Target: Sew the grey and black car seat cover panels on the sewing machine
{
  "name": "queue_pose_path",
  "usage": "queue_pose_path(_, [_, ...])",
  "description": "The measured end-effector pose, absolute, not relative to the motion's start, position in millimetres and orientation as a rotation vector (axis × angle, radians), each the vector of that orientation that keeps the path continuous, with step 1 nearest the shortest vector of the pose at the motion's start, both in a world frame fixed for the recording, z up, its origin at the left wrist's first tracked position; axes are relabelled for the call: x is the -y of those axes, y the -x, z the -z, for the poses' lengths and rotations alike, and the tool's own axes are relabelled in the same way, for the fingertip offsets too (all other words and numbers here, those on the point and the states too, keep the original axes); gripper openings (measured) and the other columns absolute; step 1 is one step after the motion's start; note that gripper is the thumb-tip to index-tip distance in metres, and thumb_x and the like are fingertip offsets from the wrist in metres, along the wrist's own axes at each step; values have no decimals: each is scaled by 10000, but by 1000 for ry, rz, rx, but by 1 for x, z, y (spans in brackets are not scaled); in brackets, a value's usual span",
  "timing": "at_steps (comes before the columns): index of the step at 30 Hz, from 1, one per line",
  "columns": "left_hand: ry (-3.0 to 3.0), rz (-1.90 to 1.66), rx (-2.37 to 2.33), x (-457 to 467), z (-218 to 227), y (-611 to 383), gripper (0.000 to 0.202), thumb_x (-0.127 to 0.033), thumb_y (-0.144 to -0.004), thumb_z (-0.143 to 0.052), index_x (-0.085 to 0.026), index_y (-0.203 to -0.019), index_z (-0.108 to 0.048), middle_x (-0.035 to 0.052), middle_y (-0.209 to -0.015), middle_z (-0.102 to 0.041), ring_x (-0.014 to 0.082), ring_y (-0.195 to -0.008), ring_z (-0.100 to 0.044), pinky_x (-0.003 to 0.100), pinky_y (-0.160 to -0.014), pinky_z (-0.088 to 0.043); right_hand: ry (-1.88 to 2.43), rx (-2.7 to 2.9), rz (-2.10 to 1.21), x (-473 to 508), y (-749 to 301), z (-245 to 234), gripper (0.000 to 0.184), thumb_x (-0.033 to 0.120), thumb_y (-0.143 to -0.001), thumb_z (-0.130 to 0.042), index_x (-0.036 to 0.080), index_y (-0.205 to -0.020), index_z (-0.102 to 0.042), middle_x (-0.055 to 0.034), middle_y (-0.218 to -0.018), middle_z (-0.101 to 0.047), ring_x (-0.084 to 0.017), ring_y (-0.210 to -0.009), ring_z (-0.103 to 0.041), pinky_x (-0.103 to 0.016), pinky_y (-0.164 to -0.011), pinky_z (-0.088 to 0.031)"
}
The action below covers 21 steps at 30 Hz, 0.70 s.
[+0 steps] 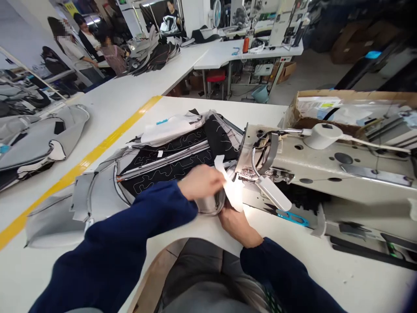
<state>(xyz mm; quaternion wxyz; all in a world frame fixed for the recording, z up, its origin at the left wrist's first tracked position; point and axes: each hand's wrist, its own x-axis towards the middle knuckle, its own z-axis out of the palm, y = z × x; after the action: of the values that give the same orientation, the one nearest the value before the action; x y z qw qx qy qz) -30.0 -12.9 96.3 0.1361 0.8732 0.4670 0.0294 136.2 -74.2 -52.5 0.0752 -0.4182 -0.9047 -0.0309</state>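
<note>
Your left hand, motion-blurred, fingers curled against white strip; cannot tell whether they pinch it. Your right hand lower, fingers hidden beneath strip and edge of grey-and-black stitched cover; grip cannot be told. Cover spread on white table in front of you, right end close beside head of beige sewing machine. White lamp hangs right of strip. Blue-handled snips near machine base. Yellow tape crosses table, beyond cover.
</note>
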Motion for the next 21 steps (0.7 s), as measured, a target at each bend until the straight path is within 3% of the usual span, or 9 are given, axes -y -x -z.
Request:
queue_pose_path(2, [-2441,-171,-1894,-10,-91,73,331,-429,-936,-457,-177,-1057,-633,84,-1079,-626,225,-995,-564,300,-821,-428,1276,2805,127,79,-138,40,263,8,-746,-500,72,-934,-673,-222,-957,-663,-295,-858,-631,-387,-716,-503])
queue_pose_path(4, [-2199,-39,-2294,-29,-67,111,576,-586,-862,-512,-150,-1238,-526,156,-1210,-537,309,-1102,-495,370,-869,-425,1243,2876,73,89,-142,19,242,23,-746,-528,75,-930,-677,-205,-906,-681,-276,-788,-651,-355,-674,-513])
queue_pose_path(6, [-1997,73,-2440,-41,-36,136,693,-691,-839,-449,-139,-1256,-498,183,-1234,-501,339,-1128,-463,418,-903,-408,1097,2904,-112,104,-148,-13,160,134,-816,-570,116,-934,-676,-136,-784,-695,-243,-681,-656,-325,-627,-518])
queue_pose_path(8, [-1949,42,-2486,-45,-9,148,700,-712,-863,-357,-136,-1232,-504,185,-1209,-512,333,-1116,-471,426,-924,-394,879,2868,-412,116,-151,-51,182,240,-917,-497,199,-972,-666,-30,-628,-665,-187,-547,-631,-271,-548,-498])
queue_pose_path(9, [-1956,0,-2494,-46,0,150,686,-702,-881,-318,-134,-1217,-509,183,-1193,-524,324,-1107,-480,416,-929,-391,850,2748,-488,118,-150,-70,232,237,-948,-441,209,-1040,-653,-30,-672,-684,-172,-577,-645,-253,-561,-502])
queue_pose_path(12, [-1957,-71,-2446,-48,12,152,639,-650,-924,-237,-133,-1164,-527,176,-1156,-563,302,-1085,-520,373,-892,-414,808,2364,-381,98,-132,-111,361,198,-960,-382,181,-1281,-546,-119,-1071,-698,-185,-925,-680,-270,-766,-545])
queue_pose_path(16, [-1953,-67,-2284,-53,3,162,596,-627,-938,-247,-149,-1063,-580,147,-1076,-630,284,-997,-599,346,-809,-440,962,2239,-153,23,-85,-109,431,271,-958,-372,134,-1355,-471,-177,-1424,-451,-255,-1320,-430,-424,-1054,-414])
queue_pose_path(21, [-1971,-300,-2263,-38,-26,199,611,-756,-826,-378,-186,-786,-595,82,-792,-654,253,-834,-629,291,-686,-415,1571,1979,-124,-68,-45,-80,654,392,-931,-388,-1,-1440,-271,-320,-1518,-135,-433,-1407,-150,-623,-1066,-249])
